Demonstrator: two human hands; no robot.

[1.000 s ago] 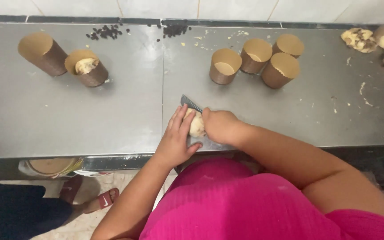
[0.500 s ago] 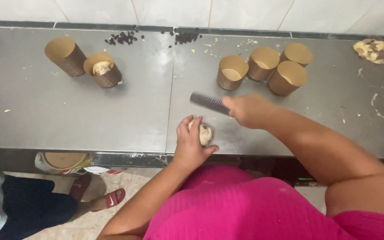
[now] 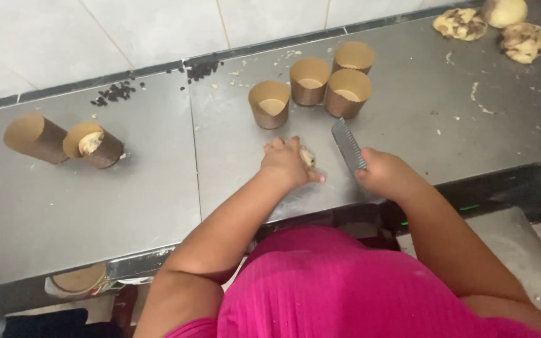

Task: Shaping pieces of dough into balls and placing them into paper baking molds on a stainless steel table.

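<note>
Steel bench [image 3: 126, 206] under white tiles: the left hand [image 3: 285, 164] now cups the dough piece [image 3: 307, 156] against the bench, while the right hand [image 3: 384, 175], fist closed on the ridged scraper [image 3: 348, 144], has drawn just aside, below four upright paper moulds [image 3: 269, 103].

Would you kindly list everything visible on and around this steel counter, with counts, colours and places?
Paper baking cups, upright: four, brown, centre back of counter.
Paper baking cups, on their sides: two, brown, left; one has dough inside.
Dough ball: one, pale with dark specks, under the left hand.
Scraper: one, ridged metal, in the right hand.
Dough lumps: three, pale with dark chips, far right corner.
Dark chips: two scattered piles, along the back edge.
Counter: one, grey steel, against white tiles.
Pink top: one, on the person.
Left hand: on the dough ball.
Right hand: gripping the scraper.
</note>
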